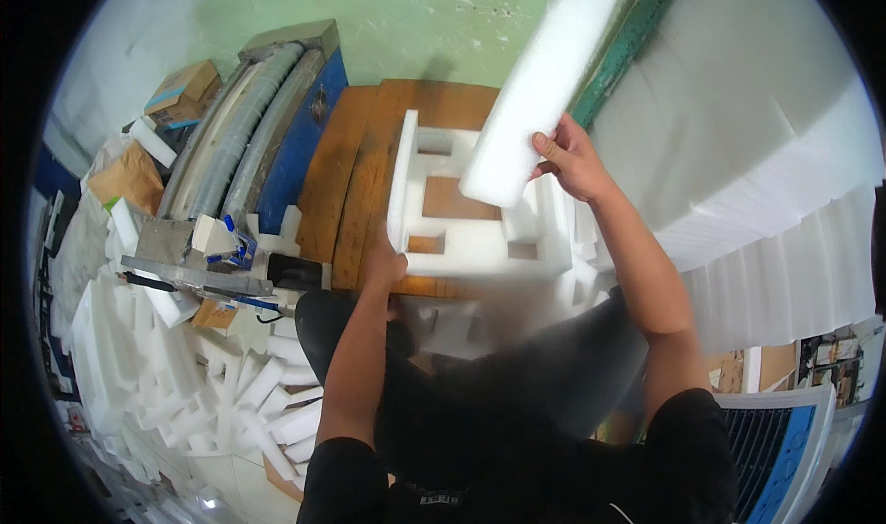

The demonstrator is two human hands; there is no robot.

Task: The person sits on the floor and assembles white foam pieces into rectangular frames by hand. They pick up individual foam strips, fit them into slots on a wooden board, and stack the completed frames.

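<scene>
In my right hand [574, 160] is a long white foam block [540, 90], pinched along its right side and tilted up over the table. Under its lower end lies a white foam frame [480, 264] with raised side walls and several rectangular cut-outs. My left hand [385, 264] grips the near left corner of that frame; its fingers are partly hidden. The block covers part of the frame's far right side. The frame rests on a wooden table [346, 173], whose boards show through the openings.
To the left stands a roller machine [245, 118] with a blue side panel. White foam offcuts [221, 386] are heaped on the floor below it. Tall stacks of white foam sheets [729, 146] line the right side. A blue grille unit [775, 450] sits at the lower right.
</scene>
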